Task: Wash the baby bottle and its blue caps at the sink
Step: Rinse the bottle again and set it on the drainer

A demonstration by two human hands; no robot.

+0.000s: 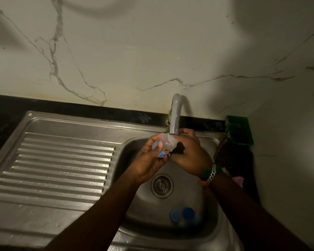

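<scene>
A white marble-veined wall [152, 51] rises behind the black desk [5, 109], dimly lit, with deep shadow darkening the corner to the wall's right.

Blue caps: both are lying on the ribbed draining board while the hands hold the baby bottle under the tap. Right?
Not quite. The head view shows both blue caps lying in the sink basin, near its front, not on the draining board. The hands do hold the baby bottle under the tap.
</scene>
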